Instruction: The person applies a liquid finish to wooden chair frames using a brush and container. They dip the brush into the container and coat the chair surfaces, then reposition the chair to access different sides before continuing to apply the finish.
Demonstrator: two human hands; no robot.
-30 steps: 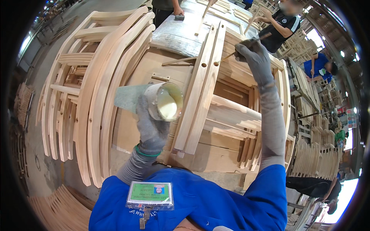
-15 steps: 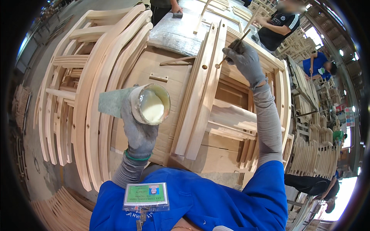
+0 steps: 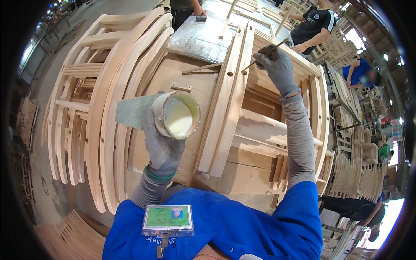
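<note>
My left hand [image 3: 163,149], in a grey glove, is closed round a round cup [image 3: 160,116] of creamy white liquid [image 3: 180,119]. A flat greenish piece [image 3: 131,113] juts out to the left behind the cup; how it joins the cup is hidden. My right hand [image 3: 278,69], also gloved, pinches a thin stick [image 3: 252,65]. The stick slants down to the left, its tip at a round hole in a pale wooden rail [image 3: 232,117]. Another hole [image 3: 230,74] shows in the neighbouring rail [image 3: 221,106]. These rails belong to stacked wooden frames in front of me.
Curved wooden frames [image 3: 108,95] stand stacked on the left. Cardboard [image 3: 186,151] lies beneath, with a small drilled wood block [image 3: 180,87] on it. Across a silvery-covered table [image 3: 195,41], a person in black [image 3: 313,27] and another person's hand [image 3: 198,10] are near.
The stick's tip has come down to the hole in the rail, my right hand shifting slightly right. The cup in my left hand has moved a little to the right.
</note>
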